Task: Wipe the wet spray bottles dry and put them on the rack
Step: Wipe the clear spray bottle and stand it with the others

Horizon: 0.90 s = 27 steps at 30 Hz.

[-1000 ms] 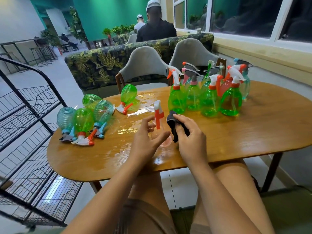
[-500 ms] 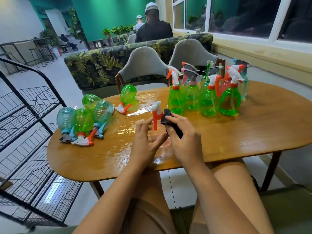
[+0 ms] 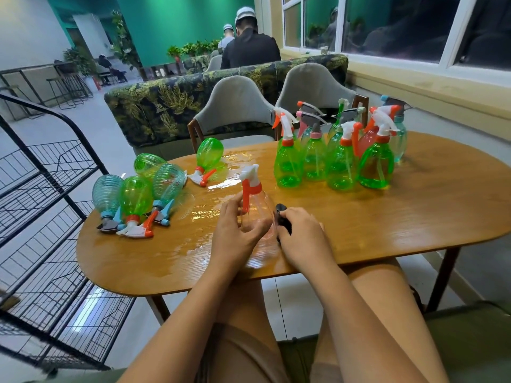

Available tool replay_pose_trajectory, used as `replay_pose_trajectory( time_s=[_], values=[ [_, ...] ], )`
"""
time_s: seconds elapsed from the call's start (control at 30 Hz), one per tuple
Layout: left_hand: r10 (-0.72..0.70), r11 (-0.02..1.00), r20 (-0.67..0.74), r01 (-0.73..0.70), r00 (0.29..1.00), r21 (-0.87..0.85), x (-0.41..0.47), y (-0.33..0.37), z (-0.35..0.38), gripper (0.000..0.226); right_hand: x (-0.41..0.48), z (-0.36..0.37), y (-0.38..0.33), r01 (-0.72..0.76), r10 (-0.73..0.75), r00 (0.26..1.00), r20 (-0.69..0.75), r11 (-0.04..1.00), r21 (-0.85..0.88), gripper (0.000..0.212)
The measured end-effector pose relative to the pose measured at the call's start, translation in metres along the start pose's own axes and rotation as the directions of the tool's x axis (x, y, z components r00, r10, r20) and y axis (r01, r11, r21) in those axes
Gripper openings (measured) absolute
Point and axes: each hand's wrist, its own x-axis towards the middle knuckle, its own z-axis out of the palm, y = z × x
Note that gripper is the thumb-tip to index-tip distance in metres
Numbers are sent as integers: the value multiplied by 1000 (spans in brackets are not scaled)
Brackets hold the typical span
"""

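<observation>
1. Down the bottle's right side slides the dark cloth (image 3: 282, 219): level with the spray head half a second ago, it now sits at the shoulder. The right hand's (image 3: 302, 236) fingers (image 3: 294, 218) curl tightly round it.
2. The left hand's (image 3: 237, 233) fingers (image 3: 233, 201) wrap the clear spray bottle (image 3: 260, 214), thumb across its body. It stands upright by the tabletop's (image 3: 414, 217) near edge, about midway along.
3. Wet plastic is likely slick, so a hard wipe could twist it free and tip it over that edge.
4. A water film (image 3: 210, 214) shines around it, and setting it down there would re-wet the base.
5. The body is colourless, the trigger and collar orange, the head white. I cannot tell whether drops remain on it.
6. The wire rack (image 3: 55, 189) waits beyond the left end.
</observation>
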Motion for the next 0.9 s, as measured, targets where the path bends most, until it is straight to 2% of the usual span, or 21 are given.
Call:
replay_pose_trajectory(
  time_s=[0.1,0.2,0.33,0.5,0.6,0.73,0.9],
  values=[
    [-27,998,2,27,1000,-64,-3,9,-3,71,-4,-3,0,8,-3,999,49,995,-98,43],
    [-35,994,9,36,999,-106,-5,17,-4,73,-4,-5,2,6,-6,1000,23,1000,12,45],
    [-29,992,36,33,999,-126,-4,14,0,79,-4,-6,1,37,-24,996,-90,988,150,46],
    [-7,992,48,13,999,-128,-5,11,1,74,-10,-15,-13,298,-226,921,-316,934,200,47],
    [6,992,64,2,998,-125,-5,10,2,71,-12,-17,-18,392,-312,877,-367,905,168,53],
    [11,991,54,-3,999,-131,-4,7,2,78,-9,-13,-13,332,-261,908,-327,925,183,53],
    [60,998,-7,-60,998,-4,-3,3,1,74,-4,-7,-2,170,-133,973,-188,965,197,49]
  ],
)
